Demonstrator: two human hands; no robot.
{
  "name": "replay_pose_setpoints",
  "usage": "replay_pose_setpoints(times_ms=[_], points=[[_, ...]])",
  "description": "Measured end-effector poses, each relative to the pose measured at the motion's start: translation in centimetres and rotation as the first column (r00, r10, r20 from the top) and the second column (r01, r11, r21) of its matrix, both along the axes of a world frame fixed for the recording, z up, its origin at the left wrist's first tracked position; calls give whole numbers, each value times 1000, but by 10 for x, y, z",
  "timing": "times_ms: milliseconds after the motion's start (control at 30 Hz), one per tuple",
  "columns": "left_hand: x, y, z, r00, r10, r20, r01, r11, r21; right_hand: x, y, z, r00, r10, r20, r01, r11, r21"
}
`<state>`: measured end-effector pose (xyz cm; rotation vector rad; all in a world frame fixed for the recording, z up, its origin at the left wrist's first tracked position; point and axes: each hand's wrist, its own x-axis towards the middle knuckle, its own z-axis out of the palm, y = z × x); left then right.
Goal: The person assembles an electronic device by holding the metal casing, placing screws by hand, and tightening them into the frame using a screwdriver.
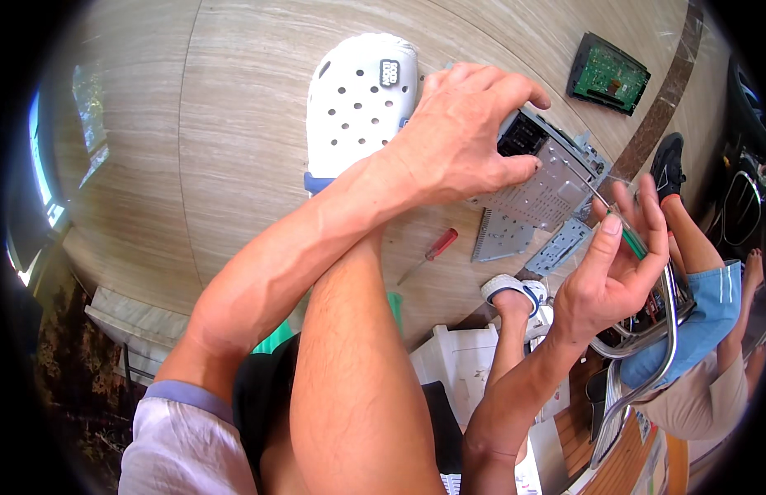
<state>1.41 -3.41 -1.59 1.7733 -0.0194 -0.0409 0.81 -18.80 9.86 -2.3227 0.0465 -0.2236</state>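
Observation:
My left hand [465, 132] is at the left side of a silver metal device casing [556, 177], thumb over its perforated plate and index finger reaching past its far edge. The hand seems to steady the casing; its other fingertips are hidden. In my right hand [606, 272] is a screwdriver [633, 242] with a green handle, held between thumb and fingers. Its thin shaft slants toward the casing; whether the tip touches is hard to tell. Just nearer than the casing lie a finned metal panel [500, 236] and a flat slotted metal plate [556, 247].
A red-handled screwdriver [441, 244] lies on the tiled floor [243, 107]. Beyond the casing sits a green circuit board [610, 78] in a black frame. My foot wears a white clog [358, 103]. At right are another person's blue shorts [705, 305] and a bent metal tube frame [670, 322].

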Motion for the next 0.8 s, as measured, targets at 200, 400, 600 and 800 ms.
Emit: replay_pose_setpoints(times_ms=[200,400,600,800], points=[[-1,0,1,1000,4,-10,-4,1000,9,2,2,18,946,-209,-248,85,898,-432],[1,-1,1,1000,12,0,-12,1000,9,2,-3,5,991,136,13,-135,989,-54],[-1,1,-2,1000,-1,-4,1,1000,14,1,1,19,955,-194,-225,93,916,-391],[0,-2,0,1000,5,-2,-5,1000,5,-1,-6,6,995,88,-48,-88,996,13]])
